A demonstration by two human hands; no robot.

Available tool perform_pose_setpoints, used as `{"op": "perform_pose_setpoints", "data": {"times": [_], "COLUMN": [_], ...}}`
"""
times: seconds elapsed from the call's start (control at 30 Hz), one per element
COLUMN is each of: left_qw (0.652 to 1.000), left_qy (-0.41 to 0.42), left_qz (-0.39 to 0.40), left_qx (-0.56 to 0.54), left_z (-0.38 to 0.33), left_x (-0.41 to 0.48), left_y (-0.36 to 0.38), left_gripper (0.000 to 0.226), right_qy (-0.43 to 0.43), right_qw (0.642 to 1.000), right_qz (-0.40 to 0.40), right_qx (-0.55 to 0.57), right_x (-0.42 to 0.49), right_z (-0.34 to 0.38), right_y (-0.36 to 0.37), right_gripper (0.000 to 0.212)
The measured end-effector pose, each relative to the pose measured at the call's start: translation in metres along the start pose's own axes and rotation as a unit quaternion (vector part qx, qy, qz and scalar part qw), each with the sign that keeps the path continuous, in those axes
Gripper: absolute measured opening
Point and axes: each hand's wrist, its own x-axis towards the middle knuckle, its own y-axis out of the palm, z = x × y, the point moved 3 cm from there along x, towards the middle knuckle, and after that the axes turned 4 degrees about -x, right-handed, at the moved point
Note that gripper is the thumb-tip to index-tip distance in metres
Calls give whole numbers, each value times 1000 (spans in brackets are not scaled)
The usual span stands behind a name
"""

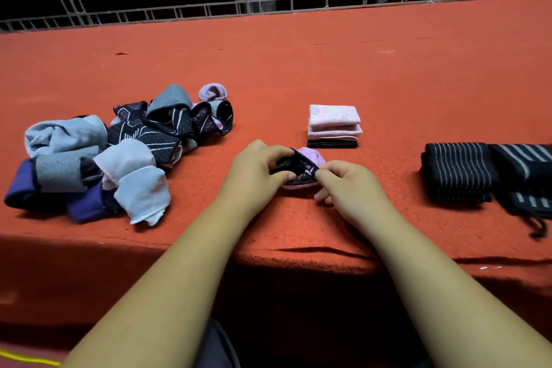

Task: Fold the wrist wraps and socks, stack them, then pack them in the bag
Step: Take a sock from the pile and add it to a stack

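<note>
Your hands, left [257, 167] and right [346, 185], pinch a pink-and-black sock [301, 166]. One small folded stack [333, 125] stands done; the loose pile [119, 146] remains, and no bag shows.

Two wrist wraps [458, 172], one folded stack [334, 125], one sock heap [119, 146], one separate sock [312, 156].

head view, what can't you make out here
sock: mostly covered by the left hand and right hand, head view; fold unclear.
striped wrist wrap: cut off by the right edge, head view.
sock pile: lower socks buried under upper ones; count unclear.
bag: outside the frame.
</note>
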Motion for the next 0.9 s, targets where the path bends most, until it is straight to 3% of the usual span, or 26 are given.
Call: {"op": "perform_pose_setpoints", "data": {"times": [0.1,0.27,0.4,0.47,0.57,0.7,0.9], "left_qw": [998,981,963,977,987,917,814], "left_qy": [-1,-2,-61,-95,-140,-181,-188], "left_qz": [2,76,108,83,58,41,-75], "left_qx": [56,180,239,171,-56,-353,-544], "left_z": [0,-5,3,9,23,21,20], "left_x": [3,5,10,9,3,-3,9], "left_y": [-2,-1,2,0,-9,-18,-32], "left_gripper": [41,47,32,19,6,13,17], "right_qy": [9,-18,-41,-39,-33,-30,39], "right_qw": [1000,999,998,997,995,986,966], "right_qz": [8,3,-6,-13,-43,-87,-149], "right_qx": [-17,-31,-53,-65,-86,-138,-207], "right_x": [2,0,-2,0,4,8,18], "right_z": [-1,1,4,4,2,-1,-15], "right_y": [3,2,3,1,-8,-24,-51], "right_gripper": [19,16,15,14,14,17,26]}}
